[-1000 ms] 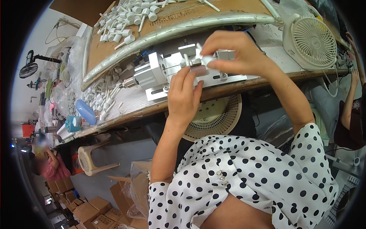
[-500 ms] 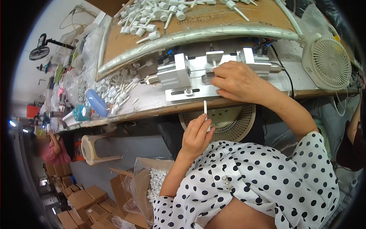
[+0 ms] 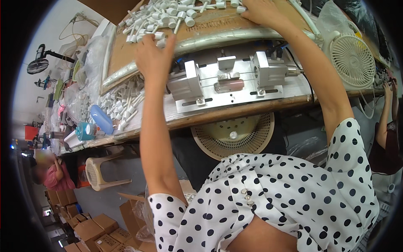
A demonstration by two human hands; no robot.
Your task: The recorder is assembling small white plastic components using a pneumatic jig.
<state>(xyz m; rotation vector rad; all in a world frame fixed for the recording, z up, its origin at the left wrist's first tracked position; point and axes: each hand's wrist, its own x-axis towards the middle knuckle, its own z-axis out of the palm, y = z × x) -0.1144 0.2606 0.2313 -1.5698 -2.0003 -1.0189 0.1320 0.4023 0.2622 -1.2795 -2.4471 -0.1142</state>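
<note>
On the metal clamping fixture lies a clear, pinkish cylinder between two silver blocks; neither hand touches it. My left hand is over the near rim of the raised board, thumb and fingers apart, close to white capped applicator sticks heaped there. Farther right, my right hand reaches onto the same board, fingers spread and partly cut off by the upper edge. Its lowest fingertip is beside a white cap; contact is unclear.
Below the bench edge sits a beige basket with a small white piece inside. More applicators lie left of the fixture, near a blue oval object and a teal container. A white fan stands right.
Both hands have moved up and away to the board. My right hand has left the fixture, and the white stick is no longer seen in my left hand. The pinkish cylinder now shows uncovered.
</note>
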